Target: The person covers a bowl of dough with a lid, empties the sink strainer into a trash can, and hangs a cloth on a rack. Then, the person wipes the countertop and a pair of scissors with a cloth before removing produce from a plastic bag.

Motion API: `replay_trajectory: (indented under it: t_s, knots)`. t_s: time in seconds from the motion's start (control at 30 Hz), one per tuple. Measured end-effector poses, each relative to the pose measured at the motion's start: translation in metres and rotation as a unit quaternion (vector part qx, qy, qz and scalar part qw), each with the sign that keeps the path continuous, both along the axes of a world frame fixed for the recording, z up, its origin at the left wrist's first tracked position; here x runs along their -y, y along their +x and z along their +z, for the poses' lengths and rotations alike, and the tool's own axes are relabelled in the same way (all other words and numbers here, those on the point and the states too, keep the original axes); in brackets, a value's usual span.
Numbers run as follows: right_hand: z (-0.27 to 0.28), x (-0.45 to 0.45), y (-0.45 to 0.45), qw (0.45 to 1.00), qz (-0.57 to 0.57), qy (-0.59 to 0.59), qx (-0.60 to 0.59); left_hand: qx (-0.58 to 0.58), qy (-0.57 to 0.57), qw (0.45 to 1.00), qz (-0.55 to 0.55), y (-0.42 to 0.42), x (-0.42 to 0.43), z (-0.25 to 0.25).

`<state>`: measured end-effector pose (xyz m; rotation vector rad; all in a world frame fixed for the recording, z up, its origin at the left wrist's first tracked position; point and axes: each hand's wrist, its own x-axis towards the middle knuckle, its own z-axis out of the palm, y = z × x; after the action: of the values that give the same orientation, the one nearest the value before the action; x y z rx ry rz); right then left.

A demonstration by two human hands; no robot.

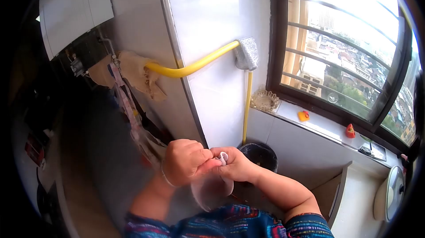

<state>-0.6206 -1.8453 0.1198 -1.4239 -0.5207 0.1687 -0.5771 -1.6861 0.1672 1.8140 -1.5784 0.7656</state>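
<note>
Pale bag [211, 193] — yellow pipe [191, 70] — black bucket [257, 151].

The left hand [183, 162] and right hand [234, 165] hide most of the neck of what looks like a clear bag [210, 192], its lower part blurred below the grip. Beyond the right hand, a black bucket [260, 154] is partly covered, its inside too dark to read. Well above right, distant buildings [349, 62] are too small to separate; above left, the top edge crops a white box [75, 12].

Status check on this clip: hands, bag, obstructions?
Left hand and right hand closed on bunched neck of see-through bag. Bag body hanging below them. Nothing visibly blocking; black bucket beyond.
</note>
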Motion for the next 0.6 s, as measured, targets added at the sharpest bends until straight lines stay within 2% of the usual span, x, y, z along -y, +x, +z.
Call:
replay_trajectory:
  t_s: [0.13, 0.2, 0.37, 0.47, 0.6]
  knots:
    - [0.021, 0.011, 0.022, 0.999, 0.019, -0.004, 0.027, 0.019, -0.044, 0.992, 0.116, -0.006, 0.003, 0.018]
    - [0.025, 0.014, 0.035, 0.999, 0.017, 0.032, 0.029, 0.018, -0.069, 0.982, 0.177, -0.007, 0.0, 0.026]
    - [0.041, 0.023, 0.07, 0.982, -0.043, 0.178, -0.053, 0.036, -0.142, 0.97, 0.196, 0.001, -0.003, 0.054]
    - [0.053, 0.024, 0.093, 0.96, -0.114, 0.243, -0.083, 0.073, -0.141, 0.962, 0.22, 0.007, 0.001, 0.076]
    - [0.065, 0.029, 0.115, 0.943, -0.148, 0.273, -0.118, 0.107, -0.117, 0.958, 0.239, 0.023, 0.012, 0.101]
